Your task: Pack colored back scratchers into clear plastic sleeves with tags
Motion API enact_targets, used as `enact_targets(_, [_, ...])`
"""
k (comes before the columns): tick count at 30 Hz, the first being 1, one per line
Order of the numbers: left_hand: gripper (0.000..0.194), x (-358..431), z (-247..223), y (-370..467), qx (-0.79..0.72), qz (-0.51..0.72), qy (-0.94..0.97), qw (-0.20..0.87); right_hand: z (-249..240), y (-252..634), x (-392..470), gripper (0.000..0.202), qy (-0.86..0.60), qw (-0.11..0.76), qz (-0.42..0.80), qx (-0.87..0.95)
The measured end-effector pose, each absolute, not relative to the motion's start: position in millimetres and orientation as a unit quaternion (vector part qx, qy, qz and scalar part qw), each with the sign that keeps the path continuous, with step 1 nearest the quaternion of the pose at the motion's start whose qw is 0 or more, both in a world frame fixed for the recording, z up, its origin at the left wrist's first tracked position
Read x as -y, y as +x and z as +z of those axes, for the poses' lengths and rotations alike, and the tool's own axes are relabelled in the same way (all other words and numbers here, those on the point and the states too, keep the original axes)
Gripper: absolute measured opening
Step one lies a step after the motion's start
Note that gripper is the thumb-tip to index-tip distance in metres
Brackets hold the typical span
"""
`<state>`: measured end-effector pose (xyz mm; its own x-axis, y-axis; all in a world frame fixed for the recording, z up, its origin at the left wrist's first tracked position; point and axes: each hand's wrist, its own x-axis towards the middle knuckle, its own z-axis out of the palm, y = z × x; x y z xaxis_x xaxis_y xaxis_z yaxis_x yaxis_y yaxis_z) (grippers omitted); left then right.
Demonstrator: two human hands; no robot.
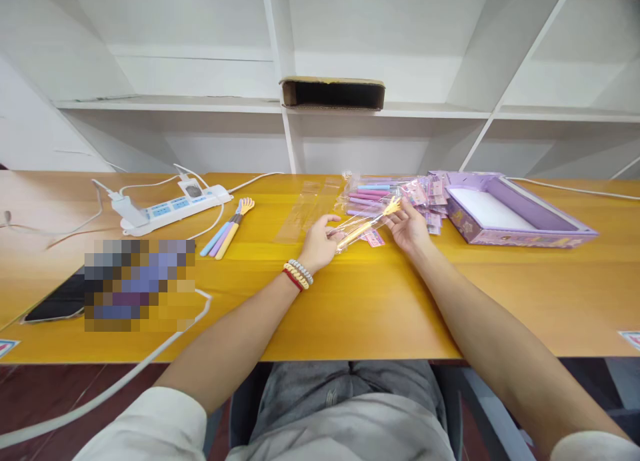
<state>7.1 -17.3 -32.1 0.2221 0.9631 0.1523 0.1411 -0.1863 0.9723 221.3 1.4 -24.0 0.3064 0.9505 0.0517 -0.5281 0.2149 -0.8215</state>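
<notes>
My left hand (319,245) is closed on the lower end of a clear plastic bag with a yellow stick (361,230) in it. The stick ends in a small hand shape, like a back scratcher. My right hand (409,229) pinches the bag's other end beside that hand shape. Beneath the bag a pink printed card (374,239) lies on the table. Just beyond my hands is a pile of bagged sticks (370,193) in blue, pink and purple, with pink cards. Flat clear bags (296,216) lie left of the pile.
Three loose hand-ended sticks (227,238) lie to the left, near a white power strip (175,210) with cables. A dark phone-like slab (55,301) is partly blurred out. An open purple box (530,236) stands at right. A cardboard box (333,94) sits on the white shelf.
</notes>
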Motion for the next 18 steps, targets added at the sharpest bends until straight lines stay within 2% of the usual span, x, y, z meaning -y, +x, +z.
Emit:
enact_targets(3, [0.027, 14.8, -30.8, 7.9, -0.442, 0.489, 0.590, 0.467, -21.9, 208.8, 9.4, 0.035, -0.378, 0.660, 0.553, 0.338])
enact_targets(8, [0.023, 16.5, -26.9, 10.2, -0.418, 0.540, 0.570, 0.456, -21.6, 169.2, 34.2, 0.036, -0.427, 0.481, 0.566, 0.516])
enact_targets(13, [0.024, 21.2, -27.0, 12.8, -0.391, 0.550, 0.592, 0.441, -22.9, 138.9, 47.5, 0.039, -0.433, 0.533, 0.523, 0.505])
enact_targets(16, [0.018, 23.1, -27.2, 15.5, -0.354, 0.526, 0.599, 0.490, -24.4, 137.4, 46.6, 0.041, -0.404, 0.564, 0.538, 0.479])
enact_targets(18, [0.018, 23.0, -27.5, 17.4, -0.353, 0.521, 0.609, 0.483, -24.4, 140.5, 41.6, 0.039, -0.386, 0.579, 0.552, 0.460])
